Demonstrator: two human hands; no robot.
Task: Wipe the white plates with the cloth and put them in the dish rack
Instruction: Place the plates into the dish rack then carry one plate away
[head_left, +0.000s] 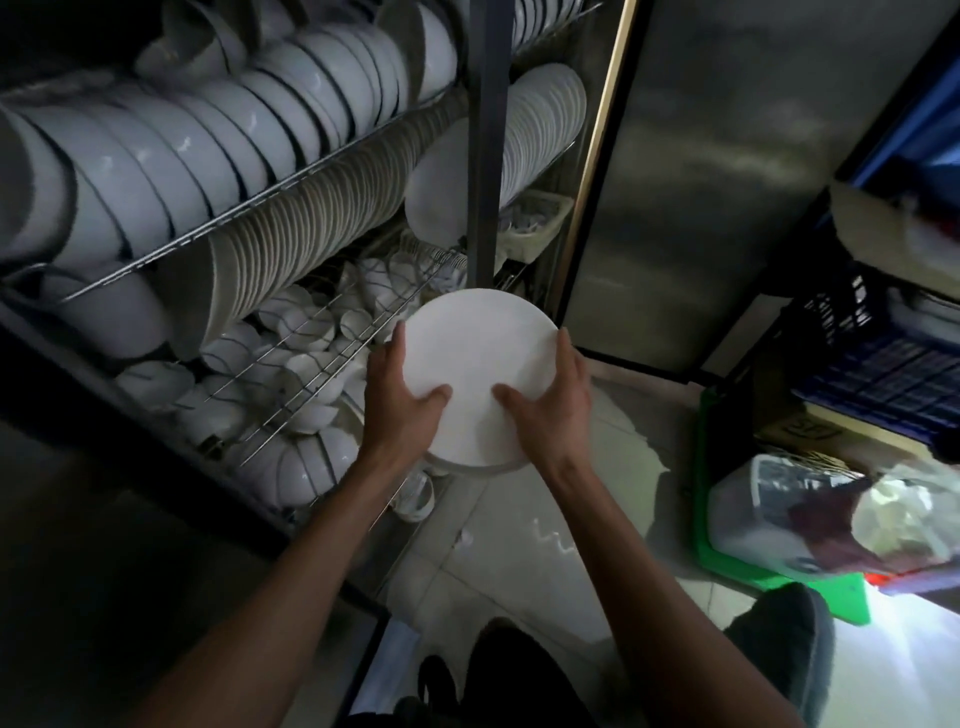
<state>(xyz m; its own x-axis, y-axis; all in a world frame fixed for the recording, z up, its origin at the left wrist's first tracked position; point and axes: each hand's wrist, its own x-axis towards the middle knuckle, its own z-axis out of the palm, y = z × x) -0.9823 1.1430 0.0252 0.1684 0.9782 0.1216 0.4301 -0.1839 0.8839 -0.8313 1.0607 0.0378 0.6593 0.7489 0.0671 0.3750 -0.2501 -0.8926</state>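
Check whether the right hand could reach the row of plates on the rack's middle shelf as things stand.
Probably not yet: the right hand and left hand both grip the stack of white plates. The row of plates lies open beyond, though a dark post crosses part of it.

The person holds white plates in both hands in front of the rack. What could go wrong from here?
1. The white plates look like a small stack held only at the rim by the left hand and right hand; one could slip onto the tiled floor.
2. The rack's plate row is packed tight, so pushing them in may chip plates.
3. The dark post stands just ahead; the plates could knock it.
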